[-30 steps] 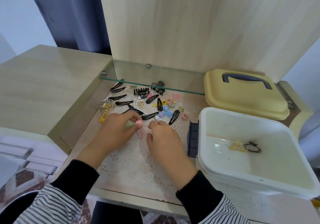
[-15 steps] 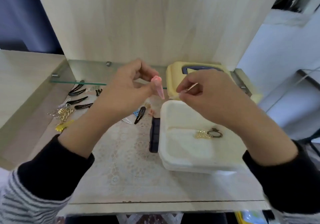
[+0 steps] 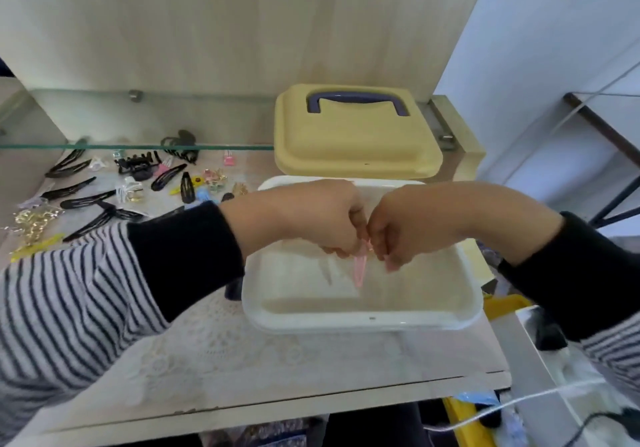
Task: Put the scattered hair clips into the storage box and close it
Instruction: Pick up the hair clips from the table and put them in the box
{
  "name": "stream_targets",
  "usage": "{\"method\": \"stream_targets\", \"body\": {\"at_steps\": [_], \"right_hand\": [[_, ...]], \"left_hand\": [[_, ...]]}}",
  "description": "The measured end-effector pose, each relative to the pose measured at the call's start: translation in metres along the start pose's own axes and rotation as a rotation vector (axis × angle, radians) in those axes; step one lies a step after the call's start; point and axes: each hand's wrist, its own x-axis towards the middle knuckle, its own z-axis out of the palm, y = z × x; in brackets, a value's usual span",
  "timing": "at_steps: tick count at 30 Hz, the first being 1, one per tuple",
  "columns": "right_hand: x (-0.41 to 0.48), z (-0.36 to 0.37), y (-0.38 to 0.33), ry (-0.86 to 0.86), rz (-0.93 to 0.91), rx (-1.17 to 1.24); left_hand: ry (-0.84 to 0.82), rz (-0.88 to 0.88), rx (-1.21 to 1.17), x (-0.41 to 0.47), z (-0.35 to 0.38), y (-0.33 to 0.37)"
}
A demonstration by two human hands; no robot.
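Open white storage box [image 3: 363, 322], yellow lid [image 3: 353, 145] just behind it, forearms [image 3: 263, 220] blocking its far half. Left hand [image 3: 311, 218] pinches a pink clip [image 3: 360, 270] over the box, right hand [image 3: 408, 225] curled against it, can't tell on what; loose clips [image 3: 138, 187] far left.

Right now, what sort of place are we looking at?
Probably a home dressing table: a wooden alcove with a glass shelf, a lace mat, and hair clips scattered beside a white box.
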Motion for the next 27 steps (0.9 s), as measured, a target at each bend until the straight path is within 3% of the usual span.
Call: {"method": "stream_targets", "body": {"at_steps": [4,15,19,22,27], "right_hand": [[0.019,0.01,0.003,-0.077,-0.023,-0.075],[0.042,0.025,0.007,-0.123,-0.066,-0.102],[0.045,0.03,0.004,-0.154,-0.08,-0.174],[0.041,0.029,0.002,-0.19,-0.057,-0.234],[0.036,0.022,0.007,-0.158,-0.023,-0.21]], "left_hand": [[-0.121,-0.047,-0.07,0.02,0.013,-0.004],[-0.226,-0.206,-0.121,0.047,0.031,-0.009],[-0.221,-0.201,0.099,0.051,0.032,-0.002],[-0.106,-0.155,0.292,0.05,0.033,0.0],[-0.046,-0.158,0.338,0.051,0.038,0.003]]}}
